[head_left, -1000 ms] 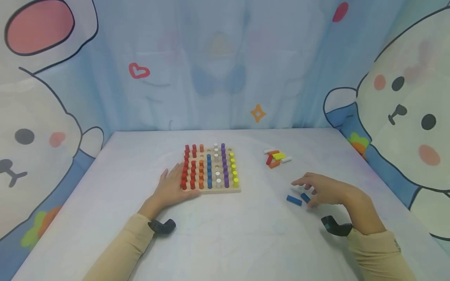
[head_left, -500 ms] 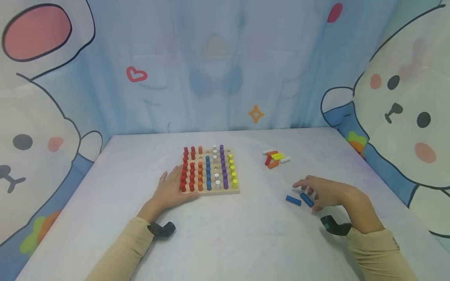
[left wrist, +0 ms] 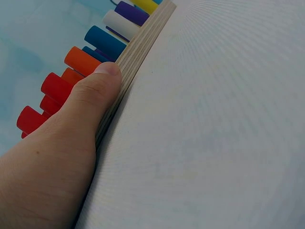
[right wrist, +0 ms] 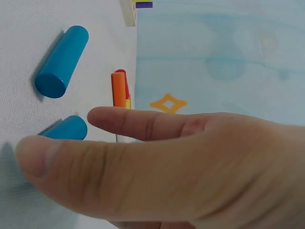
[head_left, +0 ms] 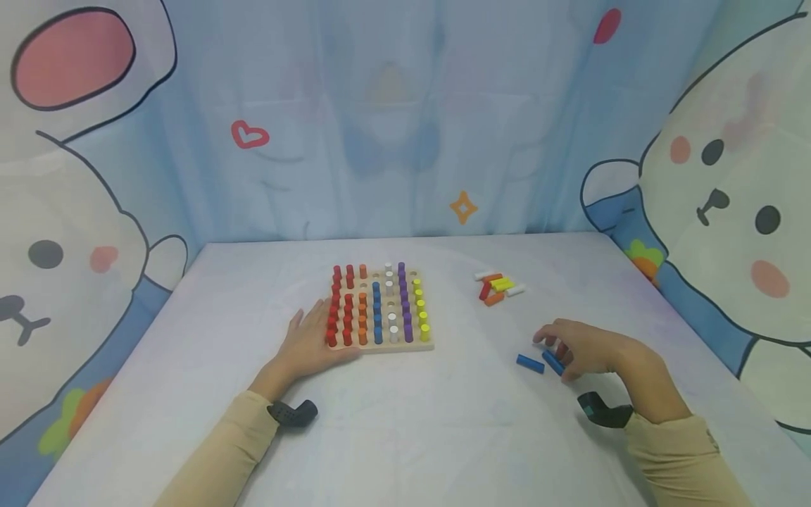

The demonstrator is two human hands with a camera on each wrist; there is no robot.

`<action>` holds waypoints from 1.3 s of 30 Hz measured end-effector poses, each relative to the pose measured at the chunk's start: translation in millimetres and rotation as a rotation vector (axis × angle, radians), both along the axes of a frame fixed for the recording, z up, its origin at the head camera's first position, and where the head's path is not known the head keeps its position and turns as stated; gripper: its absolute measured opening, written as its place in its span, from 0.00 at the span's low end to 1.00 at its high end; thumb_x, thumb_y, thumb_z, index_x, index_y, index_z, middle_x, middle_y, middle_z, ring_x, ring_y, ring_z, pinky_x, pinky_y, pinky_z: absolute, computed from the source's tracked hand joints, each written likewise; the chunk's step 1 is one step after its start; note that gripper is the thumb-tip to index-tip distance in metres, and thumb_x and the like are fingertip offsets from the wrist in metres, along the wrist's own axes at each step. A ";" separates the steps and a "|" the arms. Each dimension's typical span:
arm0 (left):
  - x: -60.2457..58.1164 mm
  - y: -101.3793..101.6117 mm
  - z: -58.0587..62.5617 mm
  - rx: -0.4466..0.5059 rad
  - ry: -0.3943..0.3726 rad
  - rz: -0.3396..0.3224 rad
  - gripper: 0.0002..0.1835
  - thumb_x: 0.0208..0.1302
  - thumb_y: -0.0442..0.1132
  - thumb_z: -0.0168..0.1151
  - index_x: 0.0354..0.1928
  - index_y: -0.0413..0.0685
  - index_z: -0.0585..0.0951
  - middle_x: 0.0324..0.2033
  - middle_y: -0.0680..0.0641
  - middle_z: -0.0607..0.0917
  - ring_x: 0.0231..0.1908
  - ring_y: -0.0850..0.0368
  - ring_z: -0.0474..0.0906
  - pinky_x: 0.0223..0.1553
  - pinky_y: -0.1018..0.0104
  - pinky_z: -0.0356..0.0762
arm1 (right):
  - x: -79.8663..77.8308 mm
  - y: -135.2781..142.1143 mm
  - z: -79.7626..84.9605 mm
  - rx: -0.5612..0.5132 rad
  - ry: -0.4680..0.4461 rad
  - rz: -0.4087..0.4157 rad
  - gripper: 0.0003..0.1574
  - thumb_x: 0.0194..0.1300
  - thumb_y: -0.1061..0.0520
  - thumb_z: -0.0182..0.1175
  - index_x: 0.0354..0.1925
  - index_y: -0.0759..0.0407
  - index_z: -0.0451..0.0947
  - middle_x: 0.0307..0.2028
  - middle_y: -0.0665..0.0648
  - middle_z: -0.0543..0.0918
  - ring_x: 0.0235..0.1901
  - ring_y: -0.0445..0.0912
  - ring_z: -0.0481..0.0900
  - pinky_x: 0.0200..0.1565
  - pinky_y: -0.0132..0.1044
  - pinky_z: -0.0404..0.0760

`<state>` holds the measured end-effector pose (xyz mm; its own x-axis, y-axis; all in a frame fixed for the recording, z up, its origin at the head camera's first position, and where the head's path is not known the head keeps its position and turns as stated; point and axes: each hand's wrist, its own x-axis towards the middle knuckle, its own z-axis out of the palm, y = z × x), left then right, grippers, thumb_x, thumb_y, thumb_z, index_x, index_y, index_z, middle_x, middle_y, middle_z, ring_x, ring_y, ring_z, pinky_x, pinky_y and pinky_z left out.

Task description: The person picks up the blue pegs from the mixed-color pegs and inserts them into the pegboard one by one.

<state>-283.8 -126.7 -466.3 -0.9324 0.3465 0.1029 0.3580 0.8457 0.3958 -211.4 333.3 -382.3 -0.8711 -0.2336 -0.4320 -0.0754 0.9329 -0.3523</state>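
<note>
A wooden pegboard (head_left: pixel 405 346) stands left of centre on the table, with columns of red, orange, blue, white, purple and yellow pegs. My left hand (head_left: pixel 310 341) rests against its near left corner, fingers straight along the left side. In the left wrist view the thumb (left wrist: pixel 90 93) lies on the board's front edge. My right hand (head_left: pixel 586 348) is low over a blue peg (head_left: pixel 553 362) lying on the table. Thumb and index finger are spread around this peg (right wrist: pixel 71 128), which the thumb partly hides. Another blue peg (head_left: pixel 530 363) lies just to its left.
Farther back, right of the board, lies a loose pile of pegs: a red peg (head_left: pixel 485 291), orange pegs (head_left: pixel 494 299), yellow pegs (head_left: pixel 503 284) and white pegs (head_left: pixel 516 290). A printed curtain (head_left: pixel 393 141) hangs behind the white table (head_left: pixel 405 422).
My right hand has drawn slightly right and down, its thumb and fingertips closer around the right-hand blue peg. The left hand stays at the pegboard's corner.
</note>
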 end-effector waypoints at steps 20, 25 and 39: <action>-0.6 0.1 -0.9 -0.019 -0.001 0.003 0.64 0.45 0.79 0.53 0.74 0.44 0.47 0.74 0.43 0.54 0.74 0.47 0.45 0.72 0.41 0.37 | -1.6 2.9 -1.9 -0.021 0.061 0.024 0.28 0.48 0.63 0.72 0.49 0.62 0.75 0.40 0.54 0.81 0.40 0.46 0.79 0.43 0.45 0.82; -0.7 -0.5 -0.9 -0.021 -0.001 -0.001 0.64 0.46 0.79 0.54 0.74 0.43 0.47 0.74 0.43 0.54 0.74 0.47 0.44 0.72 0.41 0.37 | -3.4 3.0 -2.0 -0.021 0.104 0.031 0.28 0.48 0.58 0.73 0.48 0.62 0.77 0.40 0.54 0.82 0.39 0.46 0.79 0.42 0.44 0.83; -2.2 -0.8 -2.3 -0.024 -0.006 0.002 0.64 0.46 0.79 0.54 0.75 0.44 0.47 0.74 0.44 0.54 0.74 0.48 0.44 0.72 0.42 0.36 | -10.4 2.2 -8.1 -0.014 0.173 0.000 0.34 0.51 0.50 0.72 0.53 0.63 0.77 0.41 0.54 0.83 0.39 0.45 0.79 0.42 0.43 0.83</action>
